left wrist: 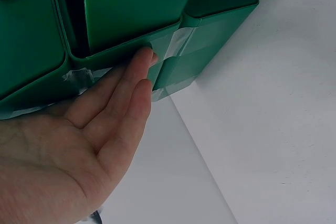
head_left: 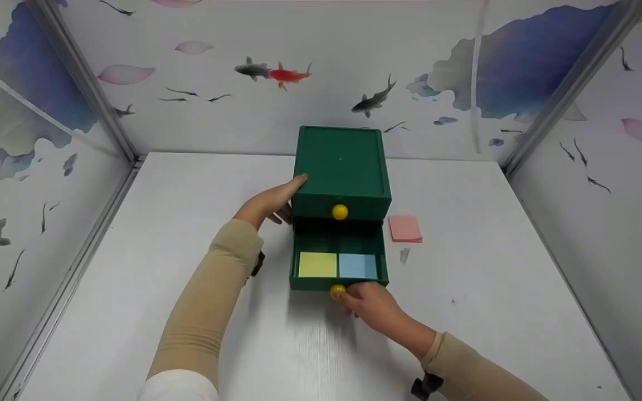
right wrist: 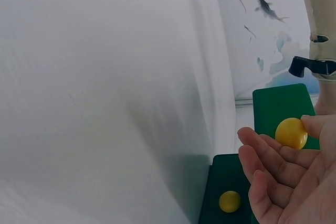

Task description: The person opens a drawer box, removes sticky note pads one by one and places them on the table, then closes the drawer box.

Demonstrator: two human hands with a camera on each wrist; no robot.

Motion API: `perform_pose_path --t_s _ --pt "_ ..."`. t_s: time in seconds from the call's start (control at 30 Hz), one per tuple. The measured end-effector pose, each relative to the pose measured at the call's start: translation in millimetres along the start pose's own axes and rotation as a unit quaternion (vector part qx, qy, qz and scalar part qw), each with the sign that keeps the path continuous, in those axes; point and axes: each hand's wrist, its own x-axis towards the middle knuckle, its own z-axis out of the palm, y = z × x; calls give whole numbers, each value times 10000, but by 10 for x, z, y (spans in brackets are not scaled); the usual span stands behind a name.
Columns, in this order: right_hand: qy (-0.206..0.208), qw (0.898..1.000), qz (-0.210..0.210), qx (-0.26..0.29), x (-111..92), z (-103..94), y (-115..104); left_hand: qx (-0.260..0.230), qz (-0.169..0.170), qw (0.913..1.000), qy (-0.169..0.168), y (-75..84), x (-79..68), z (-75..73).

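Observation:
A green two-drawer box [head_left: 340, 161] stands on the white table, its lower drawer [head_left: 295, 284] pulled out toward me. Inside that drawer, a yellow sticky note pad [head_left: 317, 264] lies left of a blue one [head_left: 358, 266]. My right hand [head_left: 374, 305] pinches the lower drawer's round yellow knob [right wrist: 291, 133] between thumb and index finger. Against the box's left side rests my left hand [head_left: 270, 203], thumb at the top edge. The left wrist view shows that hand's fingers [left wrist: 123, 95] fairly straight along the taped green side. The upper drawer, with its yellow knob [head_left: 340, 212], is closed.
A pink sticky note pad [head_left: 405, 229] lies on the table right of the box, with a small grey mark [head_left: 404, 255] in front of it. White panels [head_left: 321, 67] printed with fish and petals enclose the table at the back and sides.

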Motion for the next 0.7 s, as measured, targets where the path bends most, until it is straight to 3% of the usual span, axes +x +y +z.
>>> perform_pose_path --t_s 0.37,0.53,0.7 --pt "-371 9976 -272 -509 -45 -63 8 17 3 10000 37 -1 7 -7" --pt "-685 9942 -383 -729 -122 -131 -67 42 11 10000 8 0 15 -6" --pt "-741 9894 -687 -1043 -224 -214 -180 74 34 10000 13 -4 6 0"
